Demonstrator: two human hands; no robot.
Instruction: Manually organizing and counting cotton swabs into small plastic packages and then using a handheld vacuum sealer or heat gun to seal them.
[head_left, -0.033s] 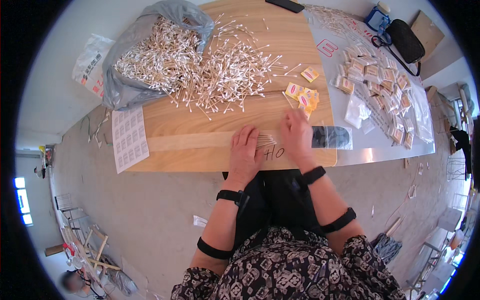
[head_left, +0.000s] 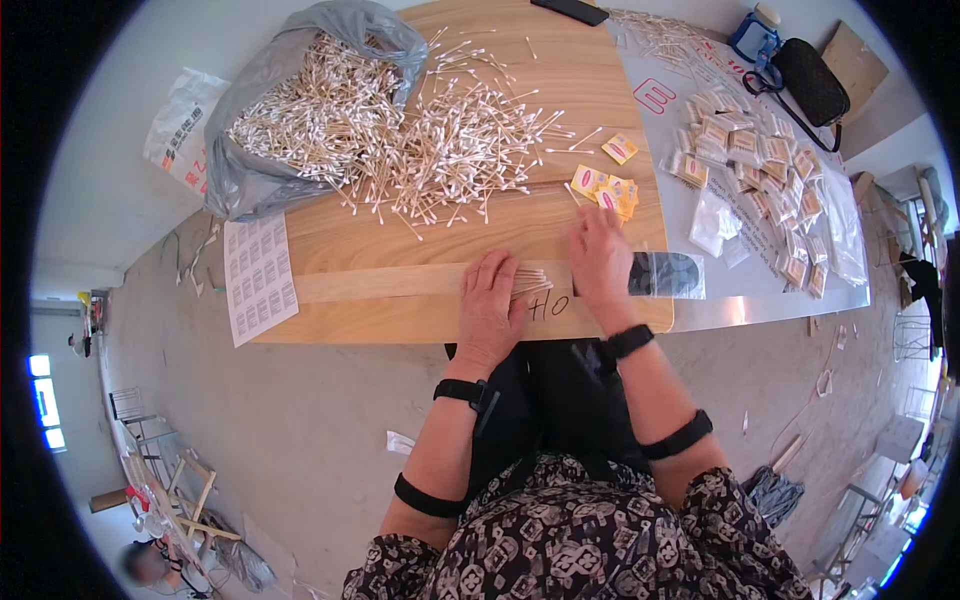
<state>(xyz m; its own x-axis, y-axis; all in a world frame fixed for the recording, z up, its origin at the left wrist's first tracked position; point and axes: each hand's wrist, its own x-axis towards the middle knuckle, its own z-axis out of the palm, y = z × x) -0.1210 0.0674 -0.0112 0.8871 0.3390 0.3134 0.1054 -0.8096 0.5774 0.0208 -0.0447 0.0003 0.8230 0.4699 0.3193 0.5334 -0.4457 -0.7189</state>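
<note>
My left hand (head_left: 492, 300) lies on the wooden table near its front edge, curled over a small bundle of cotton swabs (head_left: 533, 281) whose ends stick out to the right between thumb and fingers. My right hand (head_left: 602, 262) is just right of it, its fingers drawn together and pointing at several small yellow cards (head_left: 610, 193). One loose swab (head_left: 572, 193) slants down to its fingertips. Whether those fingers pinch anything is hidden. A large heap of cotton swabs (head_left: 465, 150) spreads over the table beyond both hands, spilling from a grey plastic bag (head_left: 240, 150).
A printed sheet (head_left: 262, 278) hangs over the table's left edge. A dark object in a clear bag (head_left: 668, 274) lies by my right wrist. Farther right are many filled small packets (head_left: 745, 148), empty clear bags (head_left: 712, 222), a black handbag (head_left: 812, 82) and a blue jug (head_left: 752, 38).
My right hand has shifted slightly to the right, beside the yellow cards. My left hand stays in place over the swabs.
</note>
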